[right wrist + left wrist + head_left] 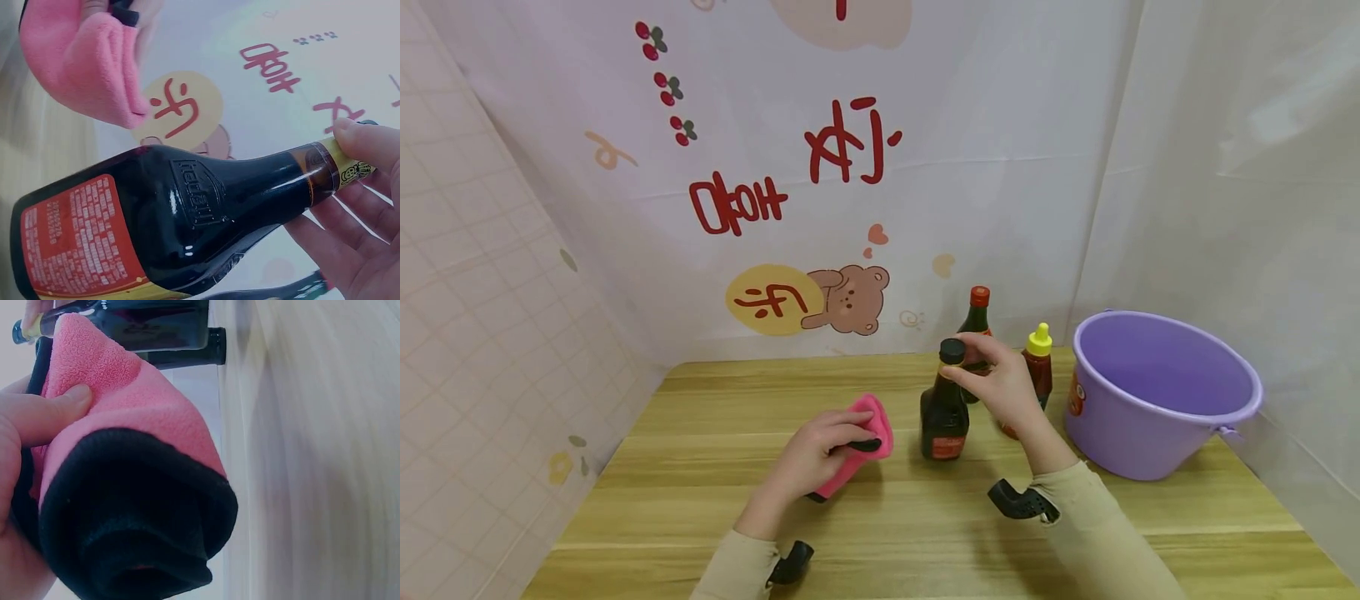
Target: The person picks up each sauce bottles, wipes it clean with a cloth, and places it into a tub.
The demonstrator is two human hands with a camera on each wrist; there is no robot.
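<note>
A folded pink cloth [847,467] with black edging hangs from my left hand [808,454], the thumb pressing on its fuzzy side in the left wrist view. Just right of it is a dark soy sauce bottle [187,212] with a black cap and a red back label. My right hand [1000,379] pinches this bottle by its yellow-banded neck, keeping it nearly upright. In the left wrist view the bottle's base seems slightly above the table. Cloth and bottle are apart in the head view.
Behind the right hand stand a green bottle with a red cap [979,304] and a red sauce bottle with a yellow nozzle [1039,362], both partly hidden. A purple bucket [1120,433] sits at the right of the wooden table [715,433]. A printed sheet covers the wall behind.
</note>
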